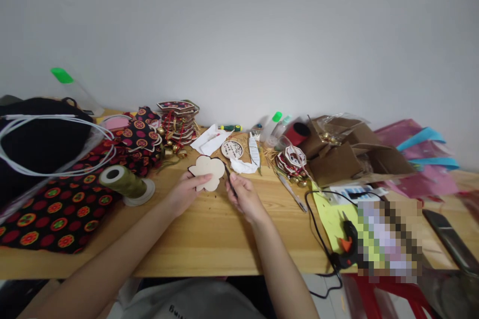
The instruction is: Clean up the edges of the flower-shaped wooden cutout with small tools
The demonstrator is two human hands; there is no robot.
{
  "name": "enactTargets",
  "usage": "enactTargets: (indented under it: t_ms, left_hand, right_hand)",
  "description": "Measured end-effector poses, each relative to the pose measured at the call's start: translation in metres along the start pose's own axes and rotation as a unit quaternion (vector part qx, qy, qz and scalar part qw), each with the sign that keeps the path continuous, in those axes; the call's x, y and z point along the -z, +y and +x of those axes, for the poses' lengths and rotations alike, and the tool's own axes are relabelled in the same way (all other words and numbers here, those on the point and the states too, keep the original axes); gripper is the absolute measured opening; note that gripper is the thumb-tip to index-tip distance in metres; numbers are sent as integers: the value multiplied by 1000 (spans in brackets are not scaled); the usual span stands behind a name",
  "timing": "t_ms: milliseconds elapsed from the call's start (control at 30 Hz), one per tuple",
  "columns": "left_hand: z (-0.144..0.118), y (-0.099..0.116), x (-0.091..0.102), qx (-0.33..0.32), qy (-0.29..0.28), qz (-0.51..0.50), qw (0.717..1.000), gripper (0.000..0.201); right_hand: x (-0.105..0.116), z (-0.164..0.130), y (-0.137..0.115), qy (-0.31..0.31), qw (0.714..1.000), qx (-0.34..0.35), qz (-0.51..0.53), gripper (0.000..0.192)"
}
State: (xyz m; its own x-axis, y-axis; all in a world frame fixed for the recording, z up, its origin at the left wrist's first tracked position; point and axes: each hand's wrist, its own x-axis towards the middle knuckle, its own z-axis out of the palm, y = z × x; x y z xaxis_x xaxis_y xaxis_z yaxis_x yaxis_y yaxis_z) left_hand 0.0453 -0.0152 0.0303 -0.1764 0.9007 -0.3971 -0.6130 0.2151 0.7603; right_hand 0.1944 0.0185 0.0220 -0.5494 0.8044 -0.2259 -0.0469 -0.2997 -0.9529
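Note:
My left hand [189,187] grips a pale, flower-shaped board [207,169] by its left edge, thumb on top. Dark material shows along the board's rim. Closed around a slim dark tool [229,179], my right hand [242,194] is just right of the board. The tool's tip is close to the board's right edge; whether it touches, and its exact kind, I cannot tell. Behind them lie a round wooden piece with dark markings [232,149] and crumpled white paper [245,165]. Small dark scraps dot the table below the board.
Left are a green thread spool [130,184] and patterned dark fabric [56,219]. Stacked ornaments with bells [179,122] stand at the back. To the right are a tweezers-like metal tool [294,193], cardboard box [348,159], corded black glue gun [349,241] and phone [449,239].

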Motion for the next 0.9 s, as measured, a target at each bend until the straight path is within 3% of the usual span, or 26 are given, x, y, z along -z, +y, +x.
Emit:
enactTargets:
  t_ms: [567, 800, 900]
  left_hand:
    - [0, 0, 0, 5, -12, -7, 1000, 27]
    - [-1, 1, -1, 4, -5, -4, 1000, 27]
    - [-1, 1, -1, 3, 0, -5, 1000, 26]
  right_hand:
    - [-1, 0, -1, 5, 1000, 0, -9, 51]
    - [1, 3, 1, 64, 998, -14, 1, 50]
    - [2, 2, 1, 51, 999, -5, 1, 50]
